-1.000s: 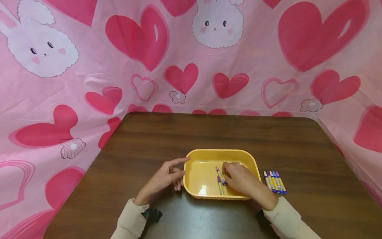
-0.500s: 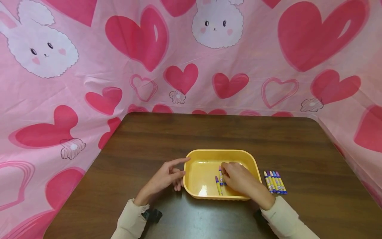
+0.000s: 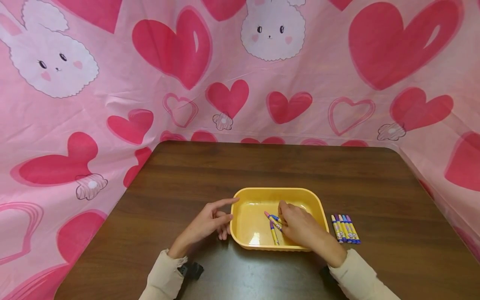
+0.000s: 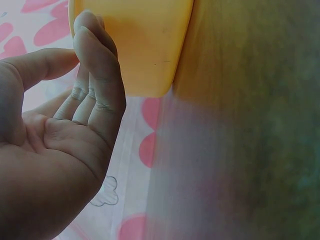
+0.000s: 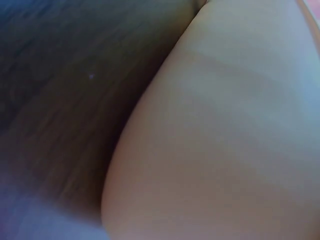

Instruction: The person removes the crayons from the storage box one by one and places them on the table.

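Note:
A yellow plastic tray (image 3: 249, 225) stands on the table, with several crayons inside. At its left end is my left hand (image 3: 207, 223); the extended index finger touches the rim and the thumb lies near the wall. The left wrist view shows this hand (image 4: 85, 115) beside the tray wall (image 4: 145, 55). My right hand (image 3: 301, 223) reaches into the tray with bent fingers, at a pink-tipped crayon (image 3: 273, 221) and a blue-tipped crayon (image 3: 275, 217) that cross. Its fingertips are hidden. A purple-tipped crayon (image 3: 274, 234) lies nearer the front wall. Only blurred skin (image 5: 215, 140) fills the right wrist view.
Several crayons (image 3: 346, 229) lie side by side in a row on the table, right of the tray. The brown wooden table (image 3: 210, 166) extends behind the tray to a pink cloth backdrop (image 3: 322, 75) with hearts and rabbits.
Inside the tray, the pink-tipped crayon has swung upright, then tilted left. The blue-tipped crayon has come into view beside it. My right hand has shifted slightly; my left hand stays put.

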The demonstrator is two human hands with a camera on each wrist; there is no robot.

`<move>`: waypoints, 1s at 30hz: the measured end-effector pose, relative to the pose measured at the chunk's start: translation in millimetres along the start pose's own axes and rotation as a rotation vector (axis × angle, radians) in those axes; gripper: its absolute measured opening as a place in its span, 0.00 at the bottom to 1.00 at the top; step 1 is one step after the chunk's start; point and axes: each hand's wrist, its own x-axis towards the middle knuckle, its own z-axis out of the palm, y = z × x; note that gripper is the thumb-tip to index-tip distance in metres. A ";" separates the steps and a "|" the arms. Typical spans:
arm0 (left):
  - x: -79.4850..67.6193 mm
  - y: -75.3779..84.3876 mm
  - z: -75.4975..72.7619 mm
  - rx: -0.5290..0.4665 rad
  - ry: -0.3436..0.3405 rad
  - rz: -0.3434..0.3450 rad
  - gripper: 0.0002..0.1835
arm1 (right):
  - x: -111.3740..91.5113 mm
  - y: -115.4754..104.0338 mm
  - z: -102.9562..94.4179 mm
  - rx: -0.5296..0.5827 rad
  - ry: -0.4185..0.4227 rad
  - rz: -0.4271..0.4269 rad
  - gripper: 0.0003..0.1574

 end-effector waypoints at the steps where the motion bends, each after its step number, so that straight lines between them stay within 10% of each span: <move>1: -0.1 0.2 0.0 0.001 0.001 0.000 0.27 | 0.3 0.1 0.3 -0.004 0.001 0.003 0.17; 30: 0.6 -2.1 0.5 0.009 -0.004 -0.009 0.27 | -5.9 1.3 -15.1 0.031 0.129 -0.037 0.06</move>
